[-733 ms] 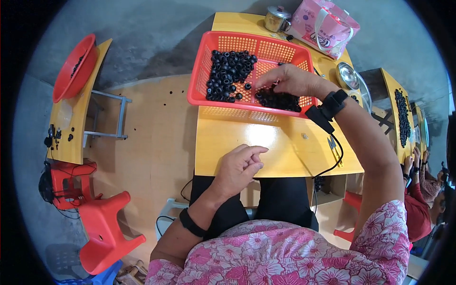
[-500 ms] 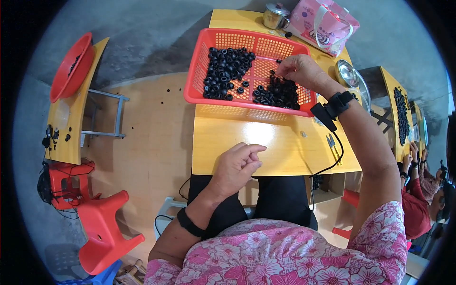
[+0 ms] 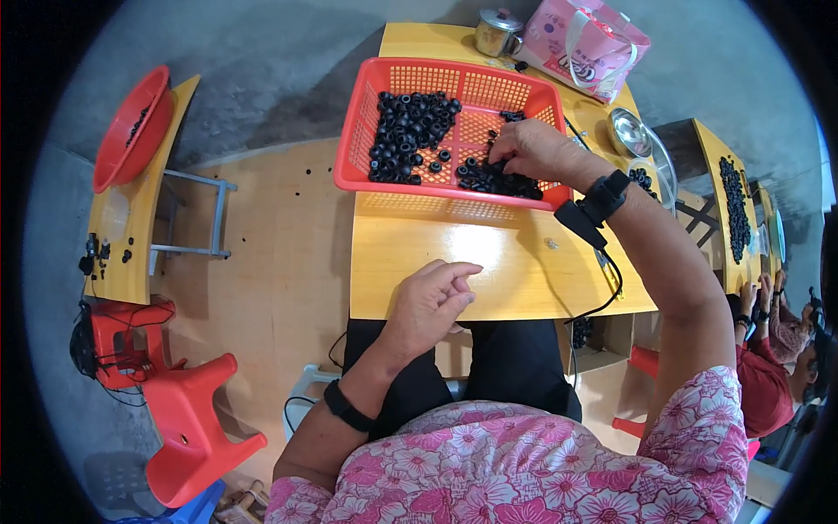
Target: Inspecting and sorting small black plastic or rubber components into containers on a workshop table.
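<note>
Far left: shallow round red plastic bowl tilted on a small yellow wooden side surface, a few black bits in it and on the top. Below that, red plastic stool on the floor, with another red item and black cables just beside it.

Centre: yellow wooden surface in front of the person. Left hand rests at its near edge, fingers loosely curled, thumb and fingertips close together; cannot tell if anything small is pinched there. Black band on the left wrist.

Upper centre: rectangular red plastic mesh basket sits on the surface, holding small black rubber rings, one big pile at left-middle, a smaller pile at the front right corner.

Right hand is inside the basket, palm down, fingers bent onto the smaller pile, touching the rings; whether it grips any, cannot tell. Black wrist device with cable running down over the surface edge.

Behind basket: small steel lidded pot, pink gift bag. Right: steel bowl, another yellow surface with a strip of black rings. Far right edge: another person's hands and red sleeve.
</note>
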`<act>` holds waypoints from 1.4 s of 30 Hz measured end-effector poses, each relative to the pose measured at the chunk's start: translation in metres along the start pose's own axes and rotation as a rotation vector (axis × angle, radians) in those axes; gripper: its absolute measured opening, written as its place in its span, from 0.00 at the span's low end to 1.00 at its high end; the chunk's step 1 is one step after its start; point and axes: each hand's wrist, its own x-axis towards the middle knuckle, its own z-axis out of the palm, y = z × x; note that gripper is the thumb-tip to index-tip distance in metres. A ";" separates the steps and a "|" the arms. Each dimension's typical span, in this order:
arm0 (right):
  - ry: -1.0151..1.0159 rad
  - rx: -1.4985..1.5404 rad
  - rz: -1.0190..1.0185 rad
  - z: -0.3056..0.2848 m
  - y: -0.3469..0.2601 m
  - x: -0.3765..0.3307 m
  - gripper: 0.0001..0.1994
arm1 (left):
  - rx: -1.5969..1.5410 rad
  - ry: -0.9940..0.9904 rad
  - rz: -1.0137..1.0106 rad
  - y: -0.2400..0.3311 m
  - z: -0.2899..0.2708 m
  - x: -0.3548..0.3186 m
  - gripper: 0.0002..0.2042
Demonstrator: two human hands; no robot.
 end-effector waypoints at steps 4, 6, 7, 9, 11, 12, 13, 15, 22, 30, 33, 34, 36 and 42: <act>0.045 0.027 -0.064 -0.004 -0.004 -0.004 0.14 | -0.003 0.016 -0.060 0.009 0.001 -0.003 0.15; 0.090 0.079 -0.049 -0.006 -0.008 -0.012 0.13 | 0.003 0.019 -0.034 0.004 0.003 -0.004 0.15; 0.160 0.233 -0.021 -0.006 -0.009 -0.020 0.12 | 0.007 0.017 -0.012 0.001 0.005 -0.003 0.15; 0.232 0.391 0.001 -0.006 -0.020 -0.036 0.11 | 0.044 0.022 0.012 -0.003 0.007 -0.004 0.15; 0.143 0.966 0.200 -0.015 -0.050 -0.055 0.09 | 0.080 0.037 0.038 -0.009 0.005 -0.008 0.14; 0.173 1.045 0.111 -0.011 -0.055 -0.067 0.08 | 0.018 0.051 0.060 -0.011 0.007 -0.009 0.14; 0.200 1.126 0.155 -0.013 -0.072 -0.080 0.10 | -0.045 0.068 0.075 -0.014 0.008 -0.010 0.14; 0.172 1.308 0.103 -0.005 -0.083 -0.099 0.10 | -0.187 0.030 0.023 -0.010 0.011 -0.014 0.14; 0.095 1.842 0.055 0.036 -0.119 -0.144 0.10 | -0.333 0.123 0.185 0.043 0.027 -0.032 0.18; -0.017 1.918 0.152 0.058 -0.147 -0.167 0.09 | 0.042 0.082 0.425 0.054 0.036 -0.047 0.16; -0.014 1.899 0.218 0.065 -0.151 -0.172 0.09 | 0.033 0.123 0.384 0.053 0.044 -0.054 0.14; 0.003 1.879 0.229 0.067 -0.153 -0.173 0.09 | 0.018 0.130 0.340 0.053 0.046 -0.056 0.14; 0.024 1.872 0.239 0.074 -0.153 -0.174 0.10 | 0.004 0.134 0.296 0.050 0.048 -0.057 0.14; 0.108 1.829 0.266 0.084 -0.157 -0.170 0.13 | -0.017 0.135 0.265 0.032 0.048 -0.054 0.11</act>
